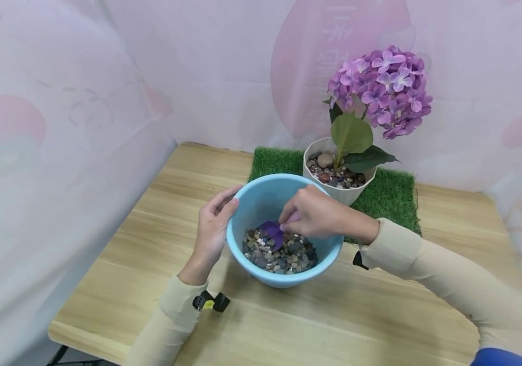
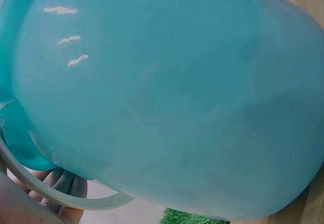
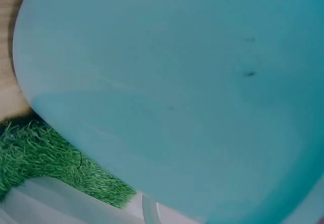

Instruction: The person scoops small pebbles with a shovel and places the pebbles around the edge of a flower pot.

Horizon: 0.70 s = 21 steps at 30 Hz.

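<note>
A light blue plastic bucket [image 1: 283, 277] stands on the table, its bottom covered with small mixed pebbles [image 1: 297, 256]. At its left rim my left hand [image 1: 212, 229] grips the edge, thumb on top; the left wrist view shows fingers [image 2: 76, 198] behind a pale curved handle [image 2: 55, 196]. Reaching over the right rim, my right hand [image 1: 313, 211] pinches the handle of a purple plastic scoop [image 1: 272, 234]. The scoop's blade lies against the pebbles. The bucket's outer wall [image 3: 167, 92] fills most of the right wrist view, where the right hand is hidden.
Behind the bucket, a white faceted pot [image 1: 338, 195] holds pebbles and a purple hydrangea [image 1: 384, 91]. It sits on a green artificial grass mat [image 1: 395, 195]. The wooden table [image 1: 128, 284] meets pale printed curtains [image 1: 210, 76] at the back and left.
</note>
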Each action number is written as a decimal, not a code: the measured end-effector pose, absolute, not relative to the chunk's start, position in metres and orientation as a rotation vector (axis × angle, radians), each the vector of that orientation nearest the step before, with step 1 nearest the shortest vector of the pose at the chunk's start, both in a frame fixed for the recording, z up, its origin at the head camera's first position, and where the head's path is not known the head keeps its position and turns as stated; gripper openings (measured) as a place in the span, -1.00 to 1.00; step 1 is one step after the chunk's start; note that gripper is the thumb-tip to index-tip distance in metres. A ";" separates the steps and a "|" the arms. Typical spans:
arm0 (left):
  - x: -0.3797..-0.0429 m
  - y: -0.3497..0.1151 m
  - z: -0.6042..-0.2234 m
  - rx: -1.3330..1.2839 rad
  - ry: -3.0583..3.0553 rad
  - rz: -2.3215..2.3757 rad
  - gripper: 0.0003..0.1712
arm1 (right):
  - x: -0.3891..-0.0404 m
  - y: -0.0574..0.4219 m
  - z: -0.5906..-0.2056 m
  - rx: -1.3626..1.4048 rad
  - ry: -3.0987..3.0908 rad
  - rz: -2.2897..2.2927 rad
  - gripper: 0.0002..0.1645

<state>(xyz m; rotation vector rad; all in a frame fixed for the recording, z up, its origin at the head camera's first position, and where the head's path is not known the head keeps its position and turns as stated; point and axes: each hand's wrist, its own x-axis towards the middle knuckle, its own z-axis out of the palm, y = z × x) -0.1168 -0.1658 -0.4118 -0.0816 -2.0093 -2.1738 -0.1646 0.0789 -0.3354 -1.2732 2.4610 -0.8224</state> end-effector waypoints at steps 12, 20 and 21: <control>-0.119 -0.167 -0.406 -0.072 -1.995 -2.152 -0.57 | -0.159 0.083 -0.334 -1.074 2.342 -0.966 -0.89; -0.116 -0.165 -0.409 -0.074 -2.022 -2.155 -0.58 | -0.157 0.098 -0.329 -0.932 2.332 -1.069 -0.80; -0.116 -0.165 -0.409 -0.073 -2.022 -2.151 -0.58 | -0.158 0.100 -0.328 -0.924 2.335 -1.091 -0.79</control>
